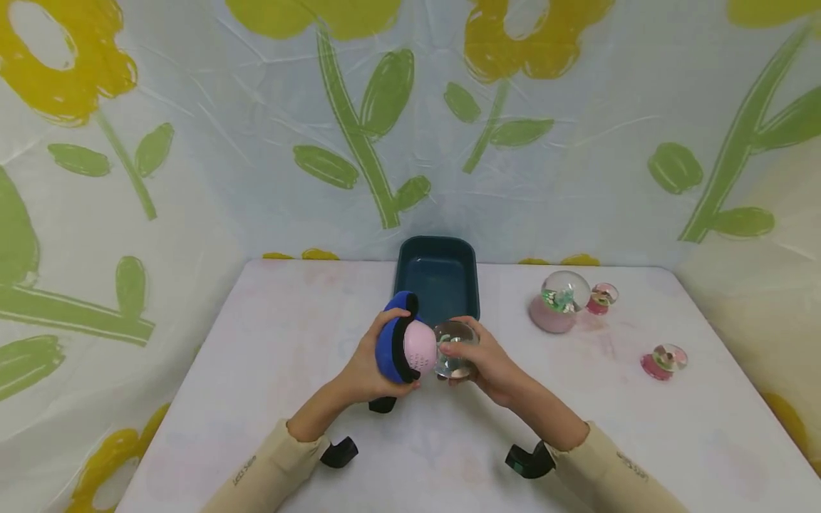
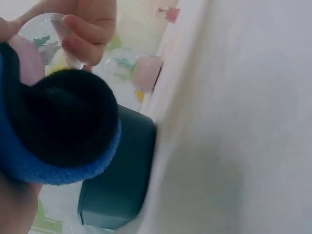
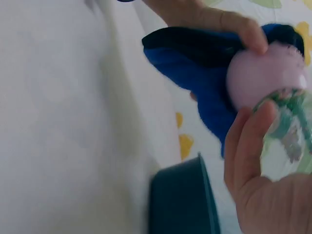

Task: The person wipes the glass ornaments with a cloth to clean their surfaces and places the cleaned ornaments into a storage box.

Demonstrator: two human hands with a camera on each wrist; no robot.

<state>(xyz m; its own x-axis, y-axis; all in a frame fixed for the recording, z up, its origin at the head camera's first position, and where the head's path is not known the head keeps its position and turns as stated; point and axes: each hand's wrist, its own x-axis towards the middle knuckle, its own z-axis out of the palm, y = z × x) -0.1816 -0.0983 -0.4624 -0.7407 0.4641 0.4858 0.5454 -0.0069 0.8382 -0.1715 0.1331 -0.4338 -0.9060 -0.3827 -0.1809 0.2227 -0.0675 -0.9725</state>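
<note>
Table (image 1: 288,306), white: spreading beneath both hands.

Tub (image 1: 441,281), dark teal, open-topped: sitting just beyond the hands.

Left hand (image 1: 367,363): curling round the cloth, its grip bringing the cloth up to the globe's base.

Right hand (image 1: 492,360): pinching the globe by its clear dome, thumb lying across the near side.

Cloth (image 1: 388,354), blue with black: bunching in the left hand and cupping the base; in the right wrist view it is also hanging loose below that hand.

Globe (image 1: 420,345), pink base, clear dome: tilting on its side between the two hands, above the table. The step appears to be wiping; it likely calls for keeping the right hand steady, turning the base inside the cloth and pressing lightly, since the smooth dome could slip. Gathering the loose cloth would probably help.

Second globe (image 1: 561,302), pink base: standing to the right of the right hand.

Small globes, two: one (image 1: 602,298) resting just beyond the second globe, the other (image 1: 664,361) lying farther right of the right hand.
</note>
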